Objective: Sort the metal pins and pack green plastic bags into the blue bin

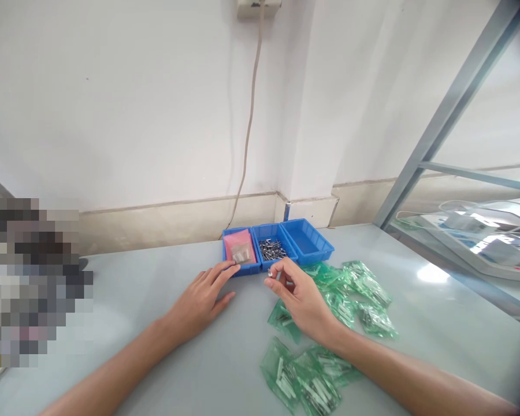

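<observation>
My left hand [203,294] lies over the table with its fingers stretched out, fingertips at the front rim of the left blue bin [248,269]. A pink bag [237,238] and a small clear bag with pale pieces [241,253] lie in that bin. Thumb and forefinger of my right hand [301,297] pinch a small shiny metal piece [270,273], too small to name exactly. It is just in front of the middle blue bin [264,266], which holds many loose metal screws or pins [272,249]. Below and right of this hand are green plastic bags [316,384] of metal and white parts.
A third blue bin [309,242], with nothing visible inside, stands at the right of the row. Further green bags [375,318] spread to the right. A grey metal frame [416,156] rises at right, and a cable [252,110] hangs down the wall. A blurred-out person [21,283] is at left.
</observation>
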`<state>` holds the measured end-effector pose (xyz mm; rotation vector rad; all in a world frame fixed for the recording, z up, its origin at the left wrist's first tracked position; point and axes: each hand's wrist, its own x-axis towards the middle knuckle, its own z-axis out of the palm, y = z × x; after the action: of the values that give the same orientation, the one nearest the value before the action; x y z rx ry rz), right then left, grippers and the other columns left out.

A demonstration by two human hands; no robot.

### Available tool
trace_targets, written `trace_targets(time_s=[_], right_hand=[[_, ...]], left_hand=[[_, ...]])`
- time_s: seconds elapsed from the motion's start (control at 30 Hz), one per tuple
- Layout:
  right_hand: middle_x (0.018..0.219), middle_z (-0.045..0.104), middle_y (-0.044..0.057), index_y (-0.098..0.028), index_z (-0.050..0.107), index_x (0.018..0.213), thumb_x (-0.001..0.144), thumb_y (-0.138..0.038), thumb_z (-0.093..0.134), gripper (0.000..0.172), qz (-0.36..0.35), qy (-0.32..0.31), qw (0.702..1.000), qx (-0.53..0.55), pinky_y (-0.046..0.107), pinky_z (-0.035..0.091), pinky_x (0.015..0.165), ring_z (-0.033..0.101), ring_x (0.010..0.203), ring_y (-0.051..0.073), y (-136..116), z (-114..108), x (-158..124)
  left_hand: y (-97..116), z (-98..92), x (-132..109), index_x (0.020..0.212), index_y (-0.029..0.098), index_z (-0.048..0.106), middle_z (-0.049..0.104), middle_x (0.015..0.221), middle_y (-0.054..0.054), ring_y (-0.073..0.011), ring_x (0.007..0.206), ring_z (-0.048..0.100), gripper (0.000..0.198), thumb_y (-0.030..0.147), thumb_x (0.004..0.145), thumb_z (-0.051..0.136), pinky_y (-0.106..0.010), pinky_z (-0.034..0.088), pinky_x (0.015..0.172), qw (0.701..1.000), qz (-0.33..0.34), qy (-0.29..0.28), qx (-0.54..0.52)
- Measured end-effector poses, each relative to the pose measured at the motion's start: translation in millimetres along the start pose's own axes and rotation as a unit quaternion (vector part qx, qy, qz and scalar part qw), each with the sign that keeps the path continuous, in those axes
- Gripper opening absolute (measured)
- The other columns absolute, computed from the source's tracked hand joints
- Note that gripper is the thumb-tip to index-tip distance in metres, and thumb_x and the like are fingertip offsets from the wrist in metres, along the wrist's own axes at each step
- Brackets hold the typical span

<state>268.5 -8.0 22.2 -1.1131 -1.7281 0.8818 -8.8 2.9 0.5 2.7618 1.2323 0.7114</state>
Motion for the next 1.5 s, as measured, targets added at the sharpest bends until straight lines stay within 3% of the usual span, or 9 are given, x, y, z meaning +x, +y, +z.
trace_targets(time_s=[0.43,0.67,1.03,1.27,1.5], right_hand=[[0.082,0.054,-0.004,-0.026,0.059,0.099,0.108,-0.038,0.057,0.016,-0.010,0.005,1.000,0.001,0.028,0.040,0.064,0.047,0.071,0.016,0.9,-0.7,0.1],[0.081,0.054,-0.003,-0.025,0.060,0.096,0.111,-0.044,0.050,0.026,-0.005,0.000,1.000,0.009,0.028,0.038,0.059,0.045,0.065,0.015,1.4,-0.7,-1.1],[0.065,0.048,-0.005,-0.025,0.062,0.101,0.114,-0.048,0.041,0.034,0.009,0.005,1.000,0.027,0.027,0.040,0.052,0.045,0.053,0.014,3.5,-0.5,-1.7],[0.073,0.054,-0.003,-0.026,0.064,0.109,0.113,-0.047,0.044,0.029,0.018,0.006,0.999,0.032,0.028,0.039,0.054,0.047,0.057,0.015,3.2,-0.4,-2.4],[0.095,0.064,0.001,-0.026,0.064,0.107,0.110,-0.043,0.053,0.021,-0.008,0.020,0.999,0.031,0.029,0.041,0.060,0.053,0.071,0.016,2.4,0.8,-1.0]], left_hand=[[0.5,-0.6,0.1,0.163,0.032,0.033,0.047,0.162,-0.009,-0.0285,0.143,0.055,0.055,0.030,0.111,0.050,-0.050,0.051,0.116,1.000,0.001,-0.001,0.003],[0.9,-0.6,0.8,0.162,0.031,0.036,0.050,0.160,-0.010,-0.0281,0.140,0.058,0.053,0.030,0.111,0.050,-0.048,0.053,0.115,1.000,0.009,0.014,0.006],[-0.6,0.5,-0.6,0.163,0.031,0.034,0.047,0.162,-0.010,-0.0284,0.141,0.056,0.054,0.030,0.111,0.050,-0.050,0.052,0.116,1.000,0.001,0.002,0.007],[-0.7,0.5,-0.1,0.163,0.031,0.034,0.048,0.161,-0.010,-0.0287,0.140,0.057,0.054,0.030,0.111,0.050,-0.050,0.052,0.115,1.000,0.004,0.006,0.005],[-0.9,1.4,-0.7,0.163,0.031,0.034,0.048,0.161,-0.010,-0.0284,0.141,0.056,0.055,0.029,0.111,0.051,-0.049,0.052,0.116,1.000,0.006,0.009,0.001]])
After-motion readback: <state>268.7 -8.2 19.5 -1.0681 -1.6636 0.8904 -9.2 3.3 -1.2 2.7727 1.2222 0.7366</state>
